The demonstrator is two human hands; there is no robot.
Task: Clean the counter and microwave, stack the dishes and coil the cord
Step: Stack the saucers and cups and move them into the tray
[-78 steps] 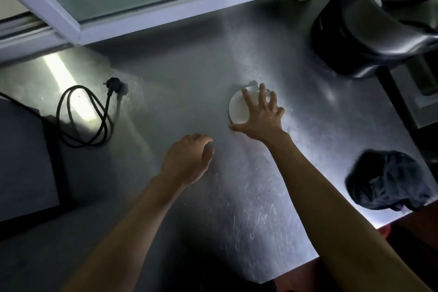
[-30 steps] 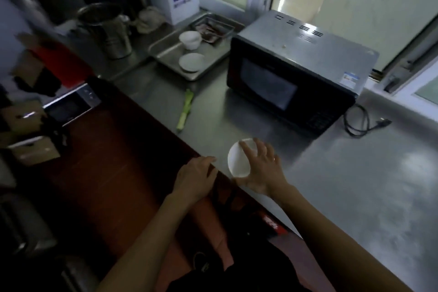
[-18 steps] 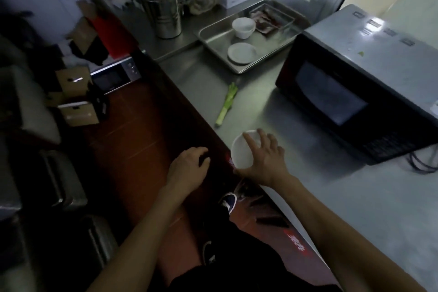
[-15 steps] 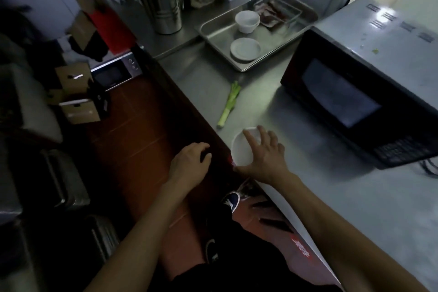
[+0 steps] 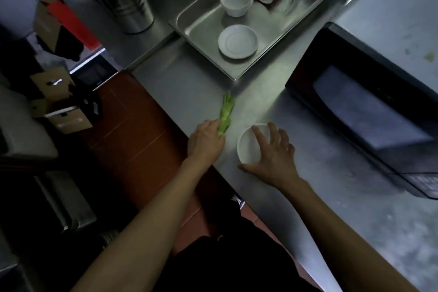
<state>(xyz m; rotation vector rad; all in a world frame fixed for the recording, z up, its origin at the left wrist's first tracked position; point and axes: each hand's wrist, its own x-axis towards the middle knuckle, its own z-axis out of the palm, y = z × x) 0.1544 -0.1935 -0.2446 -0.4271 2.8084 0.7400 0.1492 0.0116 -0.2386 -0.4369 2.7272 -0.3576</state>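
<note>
Near the counter [image 5: 260, 106] edge, left hand [image 5: 206, 141] round green stalk [image 5: 226, 114], right hand [image 5: 272, 156] gripping white dish [image 5: 248, 147].

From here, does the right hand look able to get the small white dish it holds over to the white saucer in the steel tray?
Probably yes: bare counter lies between right hand and saucer.
</note>
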